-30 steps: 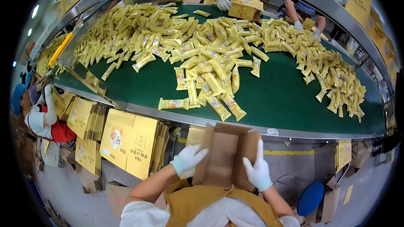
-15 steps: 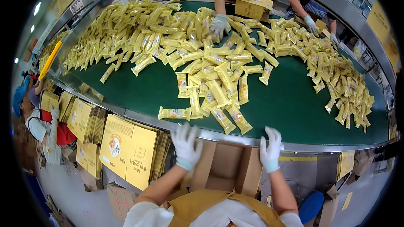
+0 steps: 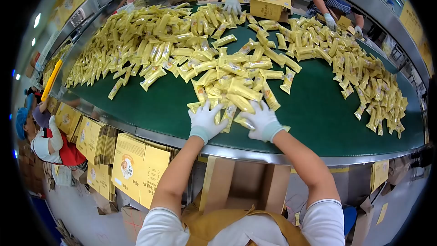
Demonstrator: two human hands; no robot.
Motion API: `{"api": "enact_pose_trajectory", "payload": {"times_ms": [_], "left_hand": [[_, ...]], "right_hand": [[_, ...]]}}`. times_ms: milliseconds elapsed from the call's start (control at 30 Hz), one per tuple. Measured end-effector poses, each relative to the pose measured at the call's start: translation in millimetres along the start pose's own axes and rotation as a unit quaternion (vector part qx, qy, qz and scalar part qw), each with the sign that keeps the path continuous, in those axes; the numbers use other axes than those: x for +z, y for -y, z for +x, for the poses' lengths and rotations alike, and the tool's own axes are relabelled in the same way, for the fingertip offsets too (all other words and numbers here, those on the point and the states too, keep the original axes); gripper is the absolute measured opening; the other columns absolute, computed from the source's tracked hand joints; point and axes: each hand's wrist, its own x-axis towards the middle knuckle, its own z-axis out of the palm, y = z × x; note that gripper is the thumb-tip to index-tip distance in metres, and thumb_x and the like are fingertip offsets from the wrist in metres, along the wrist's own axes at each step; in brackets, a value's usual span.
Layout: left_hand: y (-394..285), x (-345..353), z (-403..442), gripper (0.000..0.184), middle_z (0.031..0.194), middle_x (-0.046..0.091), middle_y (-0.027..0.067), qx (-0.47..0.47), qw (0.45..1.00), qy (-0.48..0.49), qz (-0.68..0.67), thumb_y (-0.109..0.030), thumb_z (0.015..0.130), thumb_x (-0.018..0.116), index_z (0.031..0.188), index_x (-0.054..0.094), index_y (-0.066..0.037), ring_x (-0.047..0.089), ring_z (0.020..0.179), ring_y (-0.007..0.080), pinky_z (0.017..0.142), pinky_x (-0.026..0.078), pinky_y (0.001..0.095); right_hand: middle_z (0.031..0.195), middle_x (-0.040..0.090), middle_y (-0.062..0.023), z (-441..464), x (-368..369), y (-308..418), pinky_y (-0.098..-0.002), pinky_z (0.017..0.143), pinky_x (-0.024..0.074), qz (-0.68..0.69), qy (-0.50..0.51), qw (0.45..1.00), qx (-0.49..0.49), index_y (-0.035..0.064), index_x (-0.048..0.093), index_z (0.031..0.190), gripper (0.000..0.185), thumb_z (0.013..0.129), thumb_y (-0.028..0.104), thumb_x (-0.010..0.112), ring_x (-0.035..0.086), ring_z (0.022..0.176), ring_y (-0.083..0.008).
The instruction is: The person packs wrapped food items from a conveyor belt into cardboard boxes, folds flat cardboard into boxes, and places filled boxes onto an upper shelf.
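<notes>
My left hand [image 3: 205,119], in a white glove, lies on the near edge of a heap of yellow wrapped snack packets [image 3: 236,68]. Its fingers are spread and touch packets at the left side of the heap. Opposite it, my right hand [image 3: 262,121], also gloved, rests with fingers apart over packets at the heap's right side. Several packets lie between the two hands, and a packet partly shows under my right palm. Below the belt's edge, in front of my body, stands an open cardboard box [image 3: 246,184]; no packets show inside it.
The green belt [image 3: 318,127] has a metal rim [image 3: 236,154] along its near side. Flattened yellow cartons [image 3: 132,168] stand stacked at the left. Across the belt, a co-worker's gloved hand [image 3: 232,4] touches packets near a yellow box [image 3: 271,5]. Other people work at far right and left.
Both my hands have moved forward from the belt's near edge onto the packets, and the nearest packets have been pushed together. The co-worker's hand across the belt has drawn back.
</notes>
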Motion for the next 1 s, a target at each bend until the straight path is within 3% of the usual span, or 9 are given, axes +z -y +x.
{"api": "enact_pose_trajectory", "payload": {"times_ms": [200,300,333,433,467,667,833,967,1000], "left_hand": [[-13.8,-0.9,-14.9,0.046,0.133,0.059,0.0086,0.204,0.977,-0.001,0.065,-0.047,0.09,0.06,0.134,0.059,-0.034,0.051,0.129,0.036,0.101,0.03,0.0646],[0.0,10.4,-18.8,0.043,0.136,0.058,0.0089,0.242,0.97,-0.026,0.002,-0.039,0.092,0.06,0.135,0.059,-0.034,0.051,0.129,0.0366,0.102,0.03,0.0628],[4.0,10.6,-21.9,0.046,0.139,0.055,0.0146,0.229,0.971,-0.064,-0.032,-0.028,0.092,0.062,0.138,0.057,-0.026,0.05,0.129,0.0393,0.104,0.035,0.0577],[21.3,26.5,-31.5,0.061,0.144,0.049,0.0221,0.096,0.98,-0.155,-0.083,-0.025,0.088,0.067,0.145,0.049,-0.017,0.046,0.132,0.0422,0.108,0.039,0.052],[28.2,36.7,-35.6,0.068,0.144,0.047,0.0261,0.03,0.983,-0.163,-0.079,-0.021,0.084,0.071,0.145,0.046,-0.004,0.047,0.13,0.0444,0.106,0.042,0.0468],[46.7,25.1,-33.8,0.07,0.117,0.056,0.0195,-0.158,0.981,-0.003,-0.115,-0.016,0.079,0.07,0.144,0.046,-0.002,0.057,0.106,0.0381,0.091,0.05,0.0456],[-5.5,-17.6,-45.8,0.065,0.112,0.054,0.0198,-0.126,0.967,-0.001,-0.22,-0.019,0.077,0.069,0.138,0.052,-0.003,0.057,0.102,0.037,0.088,0.051,0.0453],[-43.2,2.0,-34.9,0.057,0.118,0.051,0.0196,-0.124,0.985,0.021,-0.121,-0.03,0.08,0.071,0.128,0.056,-0.004,0.056,0.11,0.0397,0.092,0.051,0.0475],[-42.9,11.8,-28.6,0.054,0.117,0.054,0.0199,-0.121,0.986,0.022,-0.117,-0.034,0.081,0.071,0.122,0.058,-0.003,0.057,0.109,0.0396,0.092,0.051,0.0474]], "right_hand": [[0.148,0.04,-0.0255,-61.1,12.8,-56.8,-0.0519,0.105,0.0397,0.008,-0.085,0.996,0.039,0.0324,0.06,0.131,0.065,0.067,0.025,0.072,0.045,0.131,-0.0468],[0.146,0.042,-0.0248,-96.4,3.1,-58.5,-0.0496,0.107,0.038,0.064,0.003,0.996,0.066,0.0325,0.063,0.129,0.062,0.069,0.027,0.072,0.044,0.133,-0.0453],[0.143,0.045,-0.0264,-111.0,2.0,-58.7,-0.0471,0.106,0.0405,0.07,-0.023,0.996,0.043,0.0281,0.063,0.131,0.059,0.073,0.03,0.073,0.047,0.13,-0.0453],[0.138,0.049,-0.0292,-139.1,24.4,-64.7,-0.0446,0.104,0.0427,0.156,-0.215,0.962,0.064,0.0194,0.06,0.135,0.06,0.079,0.033,0.074,0.051,0.124,-0.0452],[0.134,0.054,-0.027,-146.8,37.9,-78.6,-0.0434,0.104,0.0439,0.164,-0.277,0.945,0.055,0.0099,0.058,0.136,0.056,0.085,0.03,0.071,0.055,0.119,-0.0433],[0.12,0.06,-0.0161,-184.5,54.4,-106.9,-0.0446,0.097,0.0468,0.089,-0.214,0.953,0.192,0.0068,0.06,0.128,0.048,0.083,0.016,0.072,0.057,0.11,-0.0384],[0.105,0.059,-0.016,-193.4,13.6,-85.7,-0.0445,0.088,0.0488,0.107,-0.248,0.927,0.262,0.0047,0.062,0.118,0.04,0.08,0.012,0.072,0.057,0.1,-0.0374],[0.102,0.06,-0.0173,-170.8,6.5,-51.9,-0.0435,0.088,0.0491,0.173,-0.29,0.925,0.172,0.0052,0.063,0.113,0.04,0.078,0.02,0.076,0.059,0.097,-0.0366],[0.103,0.06,-0.0171,-160.7,9.4,-43.0,-0.0433,0.089,0.0494,0.127,-0.195,0.951,0.205,0.0051,0.063,0.112,0.042,0.077,0.024,0.078,0.059,0.099,-0.0362]]}}
